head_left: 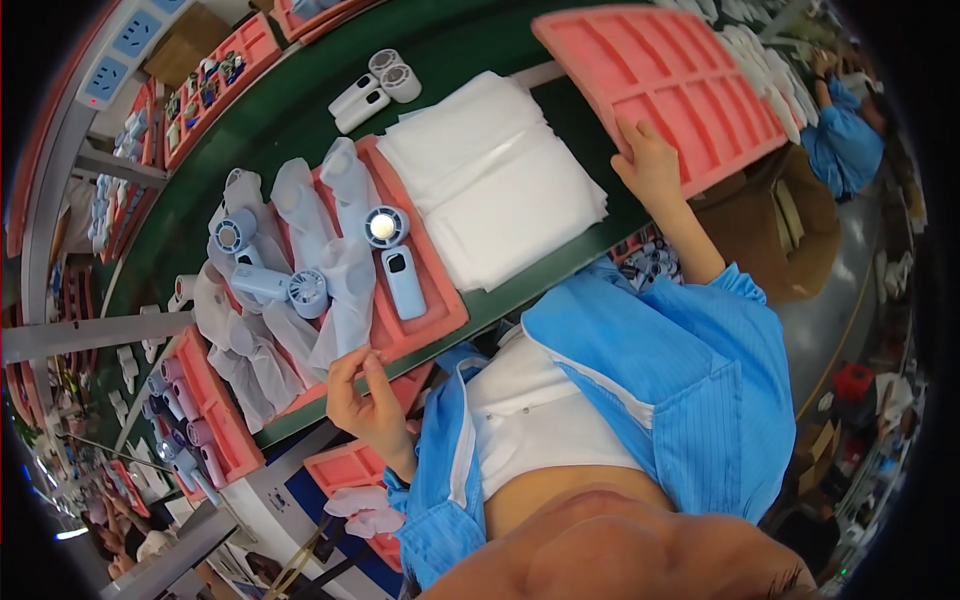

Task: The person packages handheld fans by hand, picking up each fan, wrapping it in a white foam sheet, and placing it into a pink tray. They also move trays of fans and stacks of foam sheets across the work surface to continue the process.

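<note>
My right hand [648,165] grips the near left edge of a pink foam tray [690,105], held tilted at the far right, its divided compartments bare. My left hand [366,408] hovers by the front edge of a second pink tray [440,312], fingers loosely curled and nothing visible between them. On that tray lie several light-blue handheld fans; one bare fan [403,283] rests at its right side, another fan [265,283] lies across the bagged ones. Frosted plastic bags [350,215] sheathe the others. Right of it lies a stack of white plastic bags [500,190].
Two white handheld fans [365,98] lie at the back of the green bench [285,110]. A metal bar [95,338] juts in from the left, above a pink tray of fans [222,415]. A brown carton [775,235] stands at the right; a person in blue [845,140] is beyond.
</note>
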A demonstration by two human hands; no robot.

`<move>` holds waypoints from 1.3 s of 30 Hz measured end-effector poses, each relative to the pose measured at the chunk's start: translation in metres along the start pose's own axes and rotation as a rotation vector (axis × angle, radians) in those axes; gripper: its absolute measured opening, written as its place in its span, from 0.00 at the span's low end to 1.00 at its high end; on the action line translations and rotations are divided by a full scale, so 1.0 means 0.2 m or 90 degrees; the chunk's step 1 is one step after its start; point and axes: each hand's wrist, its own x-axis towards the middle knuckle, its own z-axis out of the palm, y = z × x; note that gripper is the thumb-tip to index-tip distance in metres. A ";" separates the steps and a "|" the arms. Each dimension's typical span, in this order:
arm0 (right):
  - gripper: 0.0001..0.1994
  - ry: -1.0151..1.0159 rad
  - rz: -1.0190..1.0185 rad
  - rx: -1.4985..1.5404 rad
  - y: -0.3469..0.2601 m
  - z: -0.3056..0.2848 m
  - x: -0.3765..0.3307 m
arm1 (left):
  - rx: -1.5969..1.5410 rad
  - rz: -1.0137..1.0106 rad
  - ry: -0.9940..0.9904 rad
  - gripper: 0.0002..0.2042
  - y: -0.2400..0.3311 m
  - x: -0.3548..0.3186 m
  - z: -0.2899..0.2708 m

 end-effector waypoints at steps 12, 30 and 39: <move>0.19 -0.523 -0.119 0.020 0.21 -0.04 0.33 | 0.099 0.047 -0.262 0.08 0.36 0.34 0.51; 0.33 -0.307 -0.151 0.303 -0.50 1.09 1.23 | 0.401 0.007 -0.225 0.15 -0.30 0.70 1.38; 0.22 -0.016 -0.225 0.497 -0.36 0.51 1.34 | 0.235 0.235 -0.380 0.24 -0.21 0.64 1.50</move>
